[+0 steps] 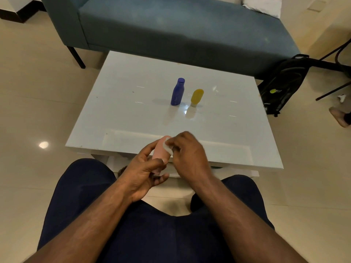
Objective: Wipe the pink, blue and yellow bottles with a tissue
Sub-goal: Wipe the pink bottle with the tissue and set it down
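Observation:
My left hand [144, 171] grips the pink bottle [159, 150] by its lower end, above the near edge of the white table [123, 103]. My right hand [188, 150] pinches a white tissue [168, 147] and presses it against the bottle's upper part. The blue bottle [177, 92] stands upright near the middle of the table. Just to its right stands the yellow bottle [196, 97], cap down. Both are well beyond my hands.
A teal sofa [171, 25] runs behind the table. A black backpack [283, 86] leans on the floor at the right, beside dark chair legs [334, 63]. Another person's foot [340, 116] shows at the right edge. My knees sit just below the table's front edge.

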Tool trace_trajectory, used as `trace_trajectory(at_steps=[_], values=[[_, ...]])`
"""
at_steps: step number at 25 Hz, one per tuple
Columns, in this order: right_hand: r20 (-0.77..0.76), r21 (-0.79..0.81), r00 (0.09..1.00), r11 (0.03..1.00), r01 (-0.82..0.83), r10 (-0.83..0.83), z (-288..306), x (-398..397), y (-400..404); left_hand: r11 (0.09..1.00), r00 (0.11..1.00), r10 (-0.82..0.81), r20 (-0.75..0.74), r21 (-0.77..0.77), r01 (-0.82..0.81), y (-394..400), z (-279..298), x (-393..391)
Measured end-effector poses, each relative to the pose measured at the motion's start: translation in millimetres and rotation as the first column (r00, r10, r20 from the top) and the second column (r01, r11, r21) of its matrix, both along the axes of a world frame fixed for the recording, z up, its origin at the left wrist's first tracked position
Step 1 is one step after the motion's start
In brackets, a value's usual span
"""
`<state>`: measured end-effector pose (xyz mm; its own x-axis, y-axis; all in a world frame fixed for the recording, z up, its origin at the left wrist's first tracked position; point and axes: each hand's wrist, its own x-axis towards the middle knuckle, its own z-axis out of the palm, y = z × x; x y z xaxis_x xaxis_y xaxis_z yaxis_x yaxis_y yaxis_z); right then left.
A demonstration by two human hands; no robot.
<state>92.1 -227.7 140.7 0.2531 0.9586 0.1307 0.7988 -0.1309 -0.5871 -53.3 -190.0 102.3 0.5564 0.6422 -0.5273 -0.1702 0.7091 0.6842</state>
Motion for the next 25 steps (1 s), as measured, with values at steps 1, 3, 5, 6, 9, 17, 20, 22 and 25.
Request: trace_trajectory(at_steps=[1,3,5,6,9,17,20,22,25], values=[[-0.024,0.026,0.998,0.998,0.058,-0.057,1,4,4,1.000,1.000,-0.016,0.021,-0.018,0.016,-1,1,0],[-0.035,0.035,0.996,0.996,0.083,-0.081,2,0,4,0.999,0.998,-0.038,0.052,-0.022,0.039,-3,3,1],[0.031,0.006,0.997,0.998,-0.064,0.064,3,-17,-6,0.998,0.998,-0.065,0.019,0.029,0.064,-4,0,2],[0.069,-0.032,0.987,0.989,-0.146,0.148,3,-22,-13,0.996,0.997,-0.073,0.000,0.058,0.073,-5,-1,3],[0.045,0.010,0.995,0.996,-0.092,0.091,1,0,-1,0.987,0.996,-0.085,-0.041,0.133,0.090,-4,-7,3],[0.085,-0.012,0.983,0.987,-0.161,0.161,-5,-8,-10,0.939,0.977,-0.109,-0.180,0.303,0.161,-7,-16,4],[0.036,0.002,0.999,1.000,0.028,-0.028,-8,19,6,0.911,0.955,-0.076,-0.286,0.369,0.183,-7,-18,3],[0.071,-0.028,0.996,0.998,0.063,-0.061,-7,18,4,0.900,0.946,-0.084,-0.312,0.384,0.206,-8,-18,2],[0.136,-0.022,0.983,0.992,-0.123,0.125,-6,1,-7,0.902,0.946,-0.089,-0.312,0.378,0.209,-7,-18,2]])
